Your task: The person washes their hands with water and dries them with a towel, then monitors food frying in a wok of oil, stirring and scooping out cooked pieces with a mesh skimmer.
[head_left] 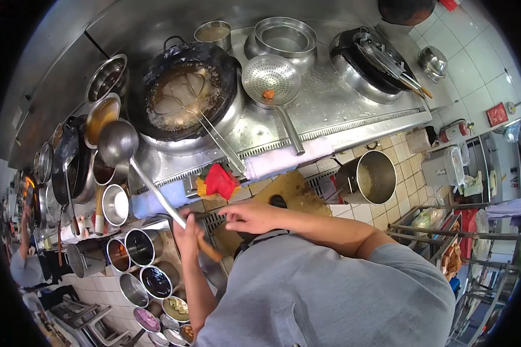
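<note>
My left hand (186, 236) is closed around the handle of a steel ladle (118, 142), whose wooden end points down to the right. The ladle's bowl hangs in front of the bowls at the stove's left side. My right hand (250, 217) is held near the ladle handle with its fingers apart and nothing in it. Ahead, a black wok (138, 118) holds bubbling oil, with a wire skimmer (217, 141) and pale food in it. To its right lies a perforated strainer (272, 75) with a small orange piece in it.
A second wok (344, 55) with tools stands on the right burner. Several sauce pots (140, 246) are at lower left. A red cloth (219, 180) and pale towels (292, 159) lie along the stove edge. A tall pot (376, 176) stands at right. Another person (26, 269) is at far left.
</note>
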Available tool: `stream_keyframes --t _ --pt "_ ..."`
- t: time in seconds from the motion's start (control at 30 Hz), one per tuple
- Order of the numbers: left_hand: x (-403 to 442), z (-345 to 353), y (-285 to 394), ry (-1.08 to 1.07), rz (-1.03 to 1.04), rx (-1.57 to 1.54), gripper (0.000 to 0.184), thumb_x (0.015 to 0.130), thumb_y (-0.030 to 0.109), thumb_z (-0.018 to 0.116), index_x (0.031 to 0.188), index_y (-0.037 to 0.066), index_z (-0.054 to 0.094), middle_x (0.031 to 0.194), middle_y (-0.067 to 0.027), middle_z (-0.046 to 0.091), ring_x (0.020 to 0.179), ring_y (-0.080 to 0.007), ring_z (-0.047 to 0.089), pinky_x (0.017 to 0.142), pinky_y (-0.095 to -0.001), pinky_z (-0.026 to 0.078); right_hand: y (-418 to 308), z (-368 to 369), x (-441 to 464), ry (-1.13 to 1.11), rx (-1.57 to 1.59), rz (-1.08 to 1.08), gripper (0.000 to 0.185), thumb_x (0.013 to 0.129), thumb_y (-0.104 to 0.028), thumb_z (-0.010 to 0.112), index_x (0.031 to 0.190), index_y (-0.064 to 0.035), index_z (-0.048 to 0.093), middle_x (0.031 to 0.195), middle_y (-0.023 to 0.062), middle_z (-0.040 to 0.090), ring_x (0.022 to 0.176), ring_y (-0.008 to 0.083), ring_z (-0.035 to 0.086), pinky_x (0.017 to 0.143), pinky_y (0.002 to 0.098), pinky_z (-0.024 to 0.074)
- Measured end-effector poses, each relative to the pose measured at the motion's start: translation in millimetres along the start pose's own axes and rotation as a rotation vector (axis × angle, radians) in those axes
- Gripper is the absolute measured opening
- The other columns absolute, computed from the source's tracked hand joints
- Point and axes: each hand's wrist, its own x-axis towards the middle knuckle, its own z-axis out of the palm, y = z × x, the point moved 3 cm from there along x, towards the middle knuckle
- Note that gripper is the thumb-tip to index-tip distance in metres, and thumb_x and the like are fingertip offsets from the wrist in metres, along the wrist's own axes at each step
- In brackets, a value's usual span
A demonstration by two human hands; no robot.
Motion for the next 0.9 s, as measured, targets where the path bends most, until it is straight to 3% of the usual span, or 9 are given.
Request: stream_keyframes --t 0.2,0.27,0.3,0.33,0.4,0.53,0.63,0.73,0.9 --pt "12.2 179.2 80.6 -0.748 0.504 0.181 0.058 0.084 0.028 0.058 0.129 0.001 0.032 0.120 -0.0117 0.046 0.110 -0.0195 0.045 0.093 -0.0341 0.036 6.8 -48.0 -29.0 0.438 0.036 0.003 0.040 0.083 -0.015 0.053 0.116 -0.0012 0.036 0.084 0.0204 0.057 0.073 0.0324 0.058 0.062 0.0398 0.0441" --pt "11.9 209.7 69.0 -0.951 0.433 0.141 0.064 0.086 0.039 0.052 0.133 0.002 0.028 0.127 -0.0106 0.041 0.113 -0.0199 0.042 0.096 -0.0365 0.032 -13.4 -91.1 -66.6 0.538 -0.111 0.118 0.034 0.084 -0.014 0.051 0.112 -0.0011 0.038 0.073 0.0182 0.057 0.068 0.0333 0.058 0.059 0.0393 0.0436" --pt "15.4 219.9 53.7 -1.000 0.357 0.252 0.066 0.086 0.050 0.045 0.133 0.005 0.030 0.127 -0.0100 0.043 0.111 -0.0188 0.045 0.095 -0.0352 0.034 -5.5 -103.4 -84.5 0.602 -0.051 0.148 0.036 0.085 -0.009 0.050 0.118 -0.0020 0.039 0.068 0.0093 0.052 0.059 0.0168 0.052 0.055 0.0296 0.0418" --pt "17.4 229.5 38.0 -0.993 0.354 0.249 0.066 0.086 0.050 0.045 0.133 0.005 0.030 0.127 -0.0100 0.043 0.111 -0.0188 0.045 0.095 -0.0352 0.034 -3.0 -110.7 -97.2 0.593 -0.050 0.149 0.036 0.085 -0.009 0.050 0.118 -0.0020 0.039 0.068 0.0093 0.052 0.059 0.0168 0.052 0.055 0.0296 0.0418" --pt "15.7 244.4 -16.9 -1.131 -0.327 0.154 0.061 0.087 0.051 0.042 0.131 0.010 0.036 0.120 -0.0080 0.051 0.106 -0.0179 0.050 0.090 -0.0321 0.037 1.3 -125.8 -126.0 0.823 -0.135 0.241 0.037 0.086 -0.008 0.048 0.121 -0.0031 0.037 0.062 0.0044 0.048 0.050 0.0115 0.048 0.047 0.0261 0.0392" --pt "42.0 210.4 -131.7 -0.698 -0.639 0.469 0.043 0.087 0.037 0.049 0.121 0.011 0.046 0.113 -0.0073 0.053 0.100 -0.0206 0.053 0.085 -0.0367 0.041 40.4 -149.1 -164.9 0.803 0.225 0.458 0.034 0.089 -0.010 0.044 0.122 -0.0043 0.037 0.058 0.0004 0.043 0.043 0.0087 0.041 0.039 0.0243 0.0353" --pt "106.3 97.3 -248.5 -0.105 -0.740 0.436 0.033 0.076 0.022 0.057 0.106 0.010 0.049 0.091 -0.0081 0.056 0.077 -0.0209 0.058 0.063 -0.0411 0.045 53.9 -166.0 -175.1 0.674 0.263 0.604 0.035 0.093 -0.019 0.039 0.125 -0.0057 0.037 0.056 -0.0009 0.040 0.039 0.0078 0.038 0.034 0.0233 0.0325" --pt "120.2 24.7 -223.9 0.276 -0.654 0.236 0.060 0.073 0.015 0.059 0.121 0.023 0.025 0.093 -0.0073 0.047 0.073 -0.0242 0.051 0.057 -0.0448 0.040 62.6 -178.2 -176.8 0.658 0.204 0.697 0.034 0.092 -0.024 0.042 0.122 -0.0077 0.041 0.059 0.0023 0.045 0.041 0.0099 0.045 0.036 0.0267 0.0362" --pt "124.3 18.6 -156.9 0.289 -0.516 0.190 0.046 0.073 0.025 0.058 0.117 0.023 0.042 0.115 -0.0028 0.046 0.102 -0.0203 0.041 0.066 -0.0434 0.037 105.7 -190.3 -161.0 0.726 -0.122 0.442 0.032 0.092 -0.026 0.040 0.116 -0.0063 0.045 0.057 0.0082 0.050 0.040 0.0178 0.046 0.039 0.0309 0.0388"
